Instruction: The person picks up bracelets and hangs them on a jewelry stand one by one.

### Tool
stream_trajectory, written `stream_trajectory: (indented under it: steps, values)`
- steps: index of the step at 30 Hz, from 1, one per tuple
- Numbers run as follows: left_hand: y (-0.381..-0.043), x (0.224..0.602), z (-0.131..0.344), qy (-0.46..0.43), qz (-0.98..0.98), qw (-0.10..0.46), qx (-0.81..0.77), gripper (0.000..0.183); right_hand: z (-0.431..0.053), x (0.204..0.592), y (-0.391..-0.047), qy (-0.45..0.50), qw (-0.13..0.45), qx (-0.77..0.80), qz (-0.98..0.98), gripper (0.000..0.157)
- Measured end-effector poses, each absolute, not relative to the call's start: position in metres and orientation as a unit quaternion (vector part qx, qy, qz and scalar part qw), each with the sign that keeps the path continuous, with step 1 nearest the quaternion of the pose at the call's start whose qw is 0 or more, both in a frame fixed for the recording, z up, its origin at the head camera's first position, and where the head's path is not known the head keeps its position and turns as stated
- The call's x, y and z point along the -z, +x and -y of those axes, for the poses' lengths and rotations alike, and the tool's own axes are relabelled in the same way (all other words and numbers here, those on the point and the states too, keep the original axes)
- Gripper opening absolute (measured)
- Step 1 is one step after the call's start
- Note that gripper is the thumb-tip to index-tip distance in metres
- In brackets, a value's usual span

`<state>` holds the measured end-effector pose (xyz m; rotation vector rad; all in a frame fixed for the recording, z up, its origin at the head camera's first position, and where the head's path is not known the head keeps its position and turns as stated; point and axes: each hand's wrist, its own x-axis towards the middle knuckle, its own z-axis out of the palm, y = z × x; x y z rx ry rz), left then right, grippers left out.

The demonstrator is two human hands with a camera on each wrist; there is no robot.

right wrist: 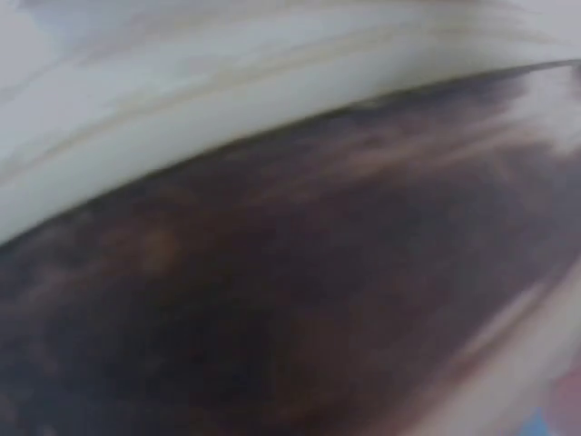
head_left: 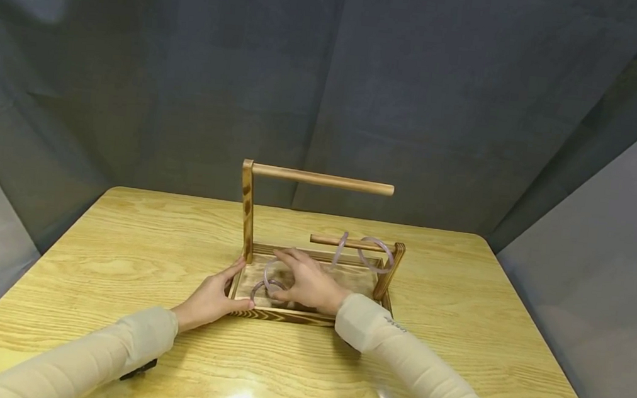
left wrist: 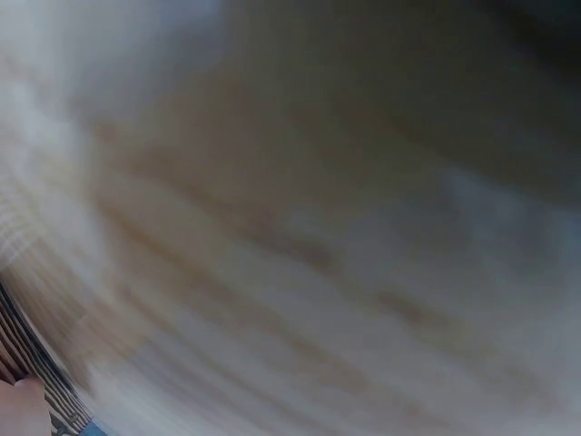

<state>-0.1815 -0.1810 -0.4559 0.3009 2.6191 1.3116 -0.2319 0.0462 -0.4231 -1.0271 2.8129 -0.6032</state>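
Note:
A wooden rack with two horizontal bars has a shallow tray base (head_left: pixel 257 314) with dark-grained rims. At its left end my left hand (head_left: pixel 211 300) holds the tray, thumb at the front rim and fingers by the foot of the tall post (head_left: pixel 247 218). My right hand (head_left: pixel 311 285) reaches over the tray, its thumb and fingers pinching a pale translucent ring (head_left: pixel 266 275) that stands tilted. A darker ring (head_left: pixel 255 289) lies in the tray beside it, partly hidden by that hand. Both wrist views are blurred close-ups of wood.
Two pale purple rings, one narrow-looking (head_left: pixel 339 250) and one seen rounder (head_left: pixel 362 260), hang on the lower bar (head_left: pixel 323 240), which juts left from a short post (head_left: pixel 389 275). Higher up, the upper bar (head_left: pixel 323 179) extends right from the tall post. A wooden table (head_left: pixel 150 241) carries the rack.

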Motion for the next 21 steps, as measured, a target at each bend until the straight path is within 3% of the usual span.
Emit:
stream_trajectory:
  steps: [21]
  values:
    - [-0.18,0.454,0.18,0.103,-0.882,0.104,-0.447,0.092,-0.048,0.405,-0.212,-0.387,0.016,0.224,-0.895,0.081]
